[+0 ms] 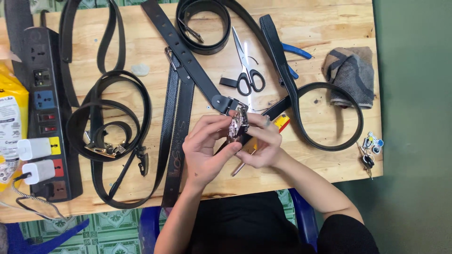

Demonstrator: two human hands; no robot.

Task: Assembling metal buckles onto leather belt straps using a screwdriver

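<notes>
Metal buckle (238, 124) pinched between left hand (205, 150) and right hand (262, 143), above the worktop (325, 162) front edge, at the black belt (188, 56) end. Both grips closed on it. Risk: fingertip hold slips, buckle drops onto the screwdriver (281, 123) underneath.

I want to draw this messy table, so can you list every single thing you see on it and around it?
belt buckle: one, silver, held between both hands at the table's middle
belts: several, black, coiled and laid across the table
scissors: one pair, black handles, top middle
pliers: one, blue handles, partly under a belt, top right
cloth: one, grey-brown, right side
keys: one bunch, right edge
power strip: one, black, left edge
chargers: two, white, plugged into the strip
bag: one, yellow and white, far left
table: one, light wood
chair: one, blue, under the person
left hand: one, pinching the buckle
right hand: one, gripping the buckle
</notes>
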